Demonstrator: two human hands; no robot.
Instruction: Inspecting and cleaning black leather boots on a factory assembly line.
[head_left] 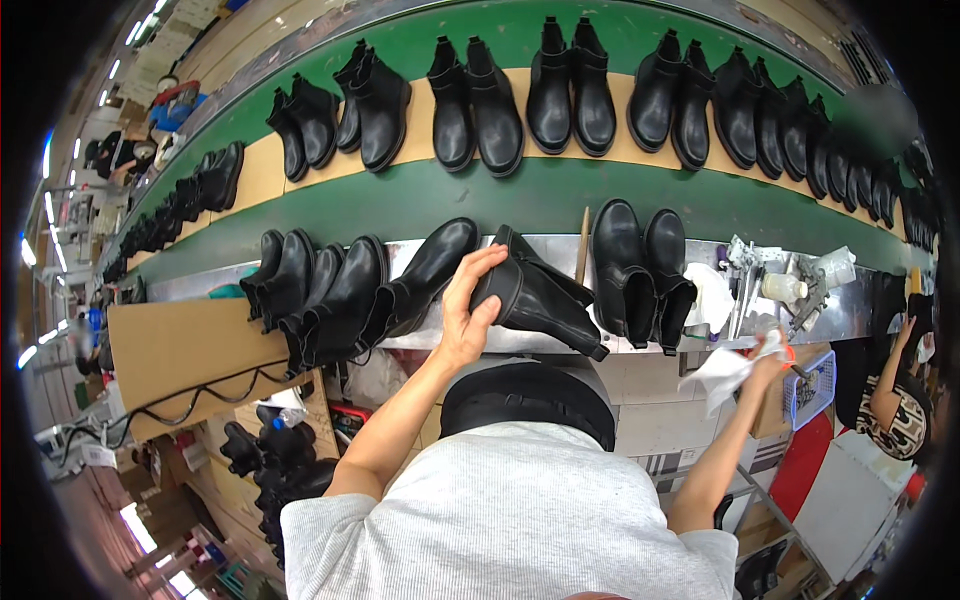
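Head view: your left hand [468, 310] is wrapped around the shaft opening of a glossy black leather ankle boot [540, 295], held over the near edge of the steel desk [700, 250], long axis slanting down-right, sole away from you. Your right hand [768, 355], well apart at the desk's right end, is closed on a crumpled white cloth [722, 375]. The boot's toe is hard to make out.

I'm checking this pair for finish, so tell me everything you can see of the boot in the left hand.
The boot is a black ankle boot of smooth, slightly glossy leather-like material with a thick dark sole. It is tipped on its side above the metal bench edge, opening toward the left hand, which grips its shaft. Other boots stand on either side of it.
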